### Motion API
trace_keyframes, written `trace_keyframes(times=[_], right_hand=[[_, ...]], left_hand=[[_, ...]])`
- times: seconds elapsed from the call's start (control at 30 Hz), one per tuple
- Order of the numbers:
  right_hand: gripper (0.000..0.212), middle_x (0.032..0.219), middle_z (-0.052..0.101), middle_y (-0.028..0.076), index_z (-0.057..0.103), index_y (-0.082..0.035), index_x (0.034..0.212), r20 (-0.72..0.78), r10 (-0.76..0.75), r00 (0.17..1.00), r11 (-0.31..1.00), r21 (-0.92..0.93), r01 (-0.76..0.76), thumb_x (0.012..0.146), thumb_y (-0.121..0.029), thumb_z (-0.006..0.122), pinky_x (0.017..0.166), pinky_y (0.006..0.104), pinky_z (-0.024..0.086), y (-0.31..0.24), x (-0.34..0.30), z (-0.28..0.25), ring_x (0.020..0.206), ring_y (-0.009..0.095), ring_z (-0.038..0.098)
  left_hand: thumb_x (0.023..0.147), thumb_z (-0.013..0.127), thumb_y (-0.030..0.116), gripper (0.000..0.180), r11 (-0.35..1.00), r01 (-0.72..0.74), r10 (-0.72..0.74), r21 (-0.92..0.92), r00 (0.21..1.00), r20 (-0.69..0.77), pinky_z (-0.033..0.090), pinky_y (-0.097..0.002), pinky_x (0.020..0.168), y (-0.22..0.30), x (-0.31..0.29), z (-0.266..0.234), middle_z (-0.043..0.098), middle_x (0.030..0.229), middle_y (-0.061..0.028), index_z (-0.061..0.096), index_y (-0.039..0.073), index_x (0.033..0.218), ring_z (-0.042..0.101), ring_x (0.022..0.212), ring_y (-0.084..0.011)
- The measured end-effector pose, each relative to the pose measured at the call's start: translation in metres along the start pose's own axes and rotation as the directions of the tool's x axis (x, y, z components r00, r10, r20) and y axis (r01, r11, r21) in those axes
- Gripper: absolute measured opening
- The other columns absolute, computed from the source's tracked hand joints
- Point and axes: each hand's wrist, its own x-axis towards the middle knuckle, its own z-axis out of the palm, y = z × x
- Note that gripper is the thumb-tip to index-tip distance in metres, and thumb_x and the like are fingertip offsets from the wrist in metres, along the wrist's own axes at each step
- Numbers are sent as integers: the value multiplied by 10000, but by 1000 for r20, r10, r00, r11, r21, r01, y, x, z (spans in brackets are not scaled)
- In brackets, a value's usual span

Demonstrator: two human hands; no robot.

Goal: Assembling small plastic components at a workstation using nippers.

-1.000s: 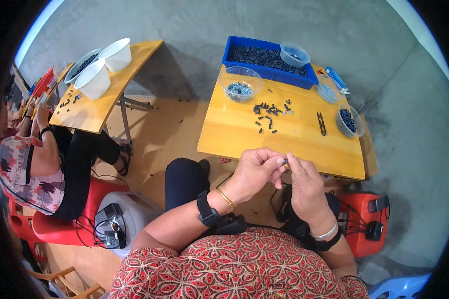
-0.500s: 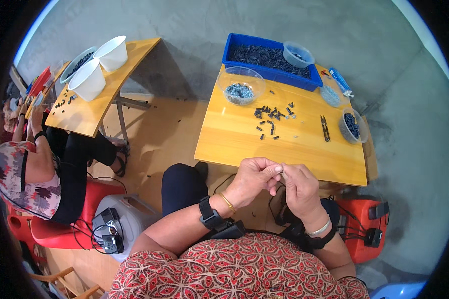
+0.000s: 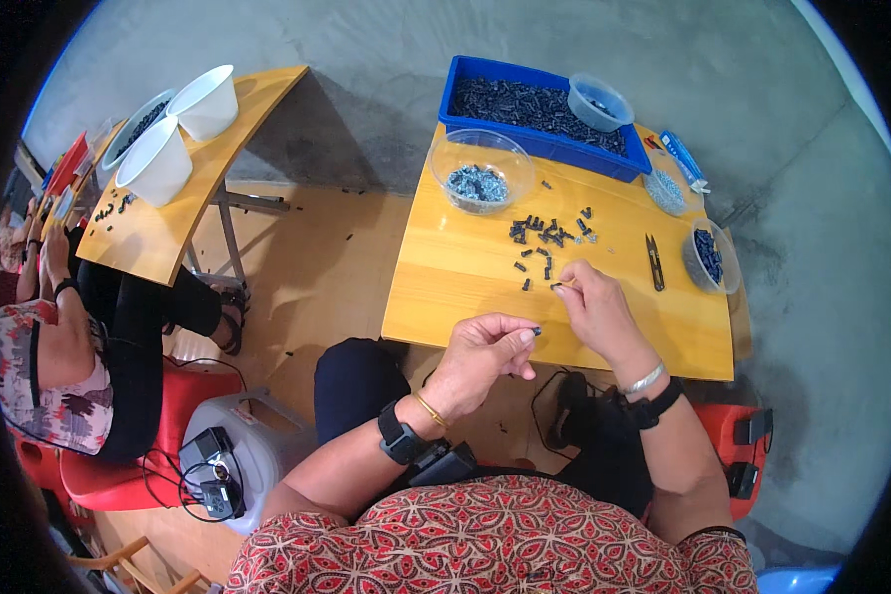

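Observation:
My left hand [image 3: 483,361] is closed in a pinch just off the table's front edge, with a small black part [image 3: 537,331] sticking out between thumb and forefinger. Over the tabletop, my right hand [image 3: 604,315] has its fingertips closed on another small dark part [image 3: 556,286]; its exact shape is mostly covered. Beyond the right hand lies a loose group of small black parts [image 3: 540,231], several of them scattered toward me. A few pale clear bits lie at the right of that group.
A blue tray [image 3: 604,158] full of black parts stands at the back, a clear tub [image 3: 599,104] resting on it. Clear bowls [image 3: 480,203] hold shiny pieces and dark blue parts [image 3: 705,252]. Black thread snips [image 3: 654,263] lie at right. Another person sits left beside white buckets [image 3: 158,163].
My hands, together half a second ago, are now apart. The right has moved forward over the table to a small dark part; the left remains near the edge, a black part now showing.

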Motion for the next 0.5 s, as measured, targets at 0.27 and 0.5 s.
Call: trace_keyframes(times=[0.27,0.5], right_hand=[[108,705,538,201,462,-14,792,105,-43,994,988,-141,58,744,-41,555,571,403,430,24,10,20,646,385,534],[95,687,547,76,491,2,884,152,100,983,783,597,-172,813,-46,533,557,284,460,-14,-25,-20,581,161,538]], left_hand=[[850,540,54,107,1000,-5,6,27,1000,-12,519,-268,585,5,-6,-2,569,736,-45,596,-7,917,532,630,-107],[852,538,54,124,998,-56,54,12,994,98,515,-267,591,17,-24,9,561,726,-40,596,-10,941,523,621,-106]])
